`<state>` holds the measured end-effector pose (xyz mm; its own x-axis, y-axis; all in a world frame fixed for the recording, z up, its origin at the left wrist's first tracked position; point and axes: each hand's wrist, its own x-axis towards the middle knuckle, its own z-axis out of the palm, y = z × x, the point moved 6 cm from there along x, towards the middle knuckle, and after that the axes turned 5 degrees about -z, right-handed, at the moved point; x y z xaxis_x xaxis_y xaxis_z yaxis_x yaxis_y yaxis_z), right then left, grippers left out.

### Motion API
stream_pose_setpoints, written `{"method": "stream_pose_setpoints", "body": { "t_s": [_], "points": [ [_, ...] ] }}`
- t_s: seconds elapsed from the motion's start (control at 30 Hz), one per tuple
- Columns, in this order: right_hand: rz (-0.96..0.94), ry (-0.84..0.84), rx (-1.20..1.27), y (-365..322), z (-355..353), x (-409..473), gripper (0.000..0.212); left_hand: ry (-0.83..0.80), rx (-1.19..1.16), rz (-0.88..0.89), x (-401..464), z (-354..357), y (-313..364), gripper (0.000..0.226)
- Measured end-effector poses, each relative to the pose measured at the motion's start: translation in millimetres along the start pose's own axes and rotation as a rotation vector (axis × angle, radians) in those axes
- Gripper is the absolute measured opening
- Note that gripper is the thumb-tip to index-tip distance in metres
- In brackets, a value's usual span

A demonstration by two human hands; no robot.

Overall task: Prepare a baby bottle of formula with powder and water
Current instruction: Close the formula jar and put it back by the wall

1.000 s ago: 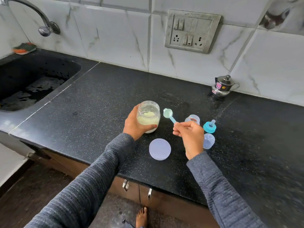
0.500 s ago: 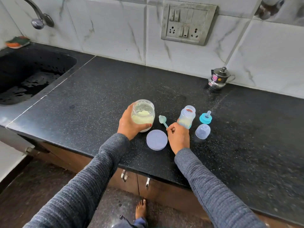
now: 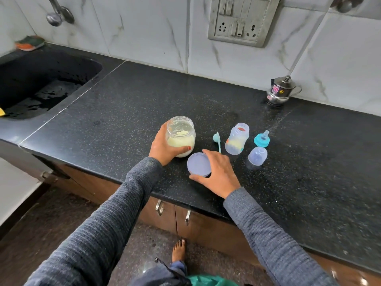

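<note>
White marble-look wall tiles (image 3: 144,34) behind a black speckled countertop (image 3: 309,162). Grey switch panel (image 3: 241,19) on the wall. Black sink (image 3: 41,85) at left under a tap (image 3: 57,13). Brown wooden cabinets (image 3: 206,226) with metal handles below, dark floor (image 3: 51,223).

Speckled black stone counter (image 3: 123,104), polished.
Clear plastic jar (image 3: 180,133) and bottle (image 3: 236,139); shiny steel pot (image 3: 280,92); glossy marbled tiles (image 3: 144,32).

tap (image 3: 59,14) cut off at top edge; kettle stickers (image 3: 275,89) unreadable.
</note>
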<state>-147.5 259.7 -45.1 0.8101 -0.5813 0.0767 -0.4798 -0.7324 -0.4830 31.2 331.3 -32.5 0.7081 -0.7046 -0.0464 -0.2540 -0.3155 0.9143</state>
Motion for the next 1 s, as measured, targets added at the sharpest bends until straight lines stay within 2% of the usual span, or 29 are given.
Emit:
{"method": "stream_pose_setpoints", "body": {
  "t_s": [0.1, 0.2, 0.33, 0.53, 0.7, 0.83, 1.0],
  "points": [
    [-0.022, -0.023, -0.074, -3, 4, 1, 0.089, -0.028, -0.002, -0.011, -1, 0, 1, 0.094],
    [0.005, 0.021, 0.041, -2, -6, 5, 0.085, -0.042, -0.008, -0.004, -2, -2, 0, 0.094],
    [-0.034, 0.119, 0.249, -12, -42, 12, 0.09, -0.069, -0.025, 0.009, -7, 0, -3, 0.092],
    [-0.167, 0.169, 0.305, -43, -75, 34, 0.09, -0.042, -0.037, 0.01, -12, -1, 1, 0.091],
    [-0.184, 0.044, 0.293, -65, -73, 59, 0.082, -0.062, -0.03, 0.013, -15, 2, 1, 0.092],
    [-0.217, -0.152, 0.08, -81, -61, 78, 0.072, -0.078, -0.053, 0.003, -16, 3, -1, 0.09],
    [-0.267, -0.356, -0.165, -100, -51, 92, 0.072, -0.084, -0.063, -0.025, -14, 5, -4, 0.093]
  ]
}}
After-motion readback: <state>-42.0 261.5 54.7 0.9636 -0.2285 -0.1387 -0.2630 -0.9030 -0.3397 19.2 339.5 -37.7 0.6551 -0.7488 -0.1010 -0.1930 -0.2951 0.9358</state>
